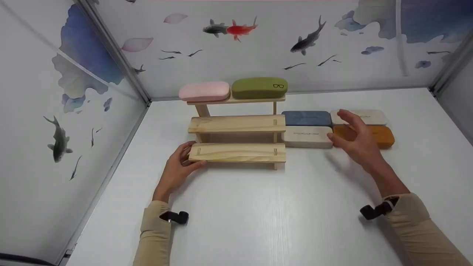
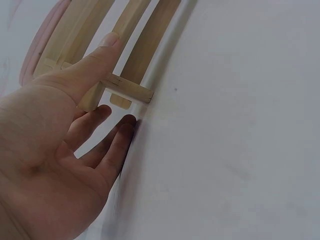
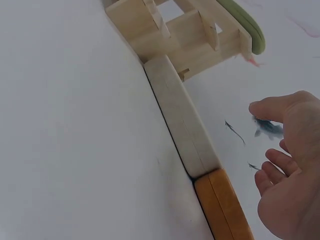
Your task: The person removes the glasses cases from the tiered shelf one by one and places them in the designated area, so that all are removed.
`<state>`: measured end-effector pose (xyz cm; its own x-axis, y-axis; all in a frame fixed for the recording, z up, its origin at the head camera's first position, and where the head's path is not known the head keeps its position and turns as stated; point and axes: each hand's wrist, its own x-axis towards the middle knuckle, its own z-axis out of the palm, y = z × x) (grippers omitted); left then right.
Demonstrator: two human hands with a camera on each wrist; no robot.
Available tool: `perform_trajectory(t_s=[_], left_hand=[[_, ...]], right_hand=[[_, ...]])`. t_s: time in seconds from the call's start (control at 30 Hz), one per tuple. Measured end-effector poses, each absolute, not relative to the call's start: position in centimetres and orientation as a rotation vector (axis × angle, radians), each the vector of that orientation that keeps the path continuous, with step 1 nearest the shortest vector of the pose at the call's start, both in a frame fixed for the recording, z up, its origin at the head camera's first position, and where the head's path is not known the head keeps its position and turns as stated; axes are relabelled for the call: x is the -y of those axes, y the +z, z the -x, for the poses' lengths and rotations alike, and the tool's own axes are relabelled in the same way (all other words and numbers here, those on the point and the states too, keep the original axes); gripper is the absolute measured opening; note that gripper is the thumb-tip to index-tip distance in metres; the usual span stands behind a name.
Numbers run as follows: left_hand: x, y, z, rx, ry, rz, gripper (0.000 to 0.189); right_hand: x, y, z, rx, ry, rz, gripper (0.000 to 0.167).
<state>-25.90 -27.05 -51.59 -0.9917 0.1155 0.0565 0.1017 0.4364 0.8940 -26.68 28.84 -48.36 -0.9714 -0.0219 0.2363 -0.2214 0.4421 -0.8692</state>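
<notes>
A three-tier wooden display stand (image 1: 236, 123) stands on the white table. My left hand (image 1: 176, 170) holds the left end of its lowest shelf, thumb (image 2: 95, 62) on the shelf and fingers around the end. On the top shelf lie a pink glasses case (image 1: 205, 91) and a green glasses case (image 1: 258, 88). My right hand (image 1: 360, 146) hovers over the cases right of the stand, thumb and fingers apart, holding nothing. Beneath it is an orange case (image 1: 384, 137), partly hidden. Beside that lies a white case (image 1: 306, 136); behind are a blue case (image 1: 306, 118) and another white case (image 1: 375, 116).
Printed panels (image 1: 258, 48) with fish and petals rise behind the table and at its left side. A metal frame post (image 1: 122, 66) stands at the back left corner. Bare white table top (image 1: 258, 214) lies in front of the stand.
</notes>
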Motion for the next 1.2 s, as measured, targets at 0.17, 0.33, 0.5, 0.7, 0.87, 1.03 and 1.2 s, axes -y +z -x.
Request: perform_trajectory(t_s=[0.17, 0.33, 0.5, 0.7, 0.87, 1.03, 1.2], left_hand=[[27.1, -51.4, 25.7, -2.641, 1.656, -0.205, 0.088], [27.0, -51.3, 25.6, -2.628, 1.67, -0.202, 0.086], [27.0, -51.3, 25.6, -2.638, 1.667, -0.202, 0.087], [27.1, -51.4, 25.8, -2.653, 1.651, -0.205, 0.087], [27.2, -51.5, 25.8, -2.665, 1.642, -0.213, 0.085], [27.2, -51.5, 25.8, -2.643, 1.668, -0.21, 0.087], [27.2, -51.5, 25.8, -2.651, 1.663, -0.215, 0.088]], right_hand=[[-26.6, -47.8, 27.1, 2.452, 1.614, -0.283, 0.081], [-24.5, -47.5, 27.1, 2.421, 1.636, -0.36, 0.079], [-22.7, -47.4, 27.5, 2.396, 1.647, -0.422, 0.075], [-20.9, -47.0, 28.4, 2.349, 1.725, -0.467, 0.075], [-20.0, -46.2, 29.0, 2.33, 1.747, -0.481, 0.076], [-19.2, -45.1, 29.6, 2.288, 1.756, -0.508, 0.077], [-18.4, -44.2, 30.0, 2.239, 1.783, -0.523, 0.075]])
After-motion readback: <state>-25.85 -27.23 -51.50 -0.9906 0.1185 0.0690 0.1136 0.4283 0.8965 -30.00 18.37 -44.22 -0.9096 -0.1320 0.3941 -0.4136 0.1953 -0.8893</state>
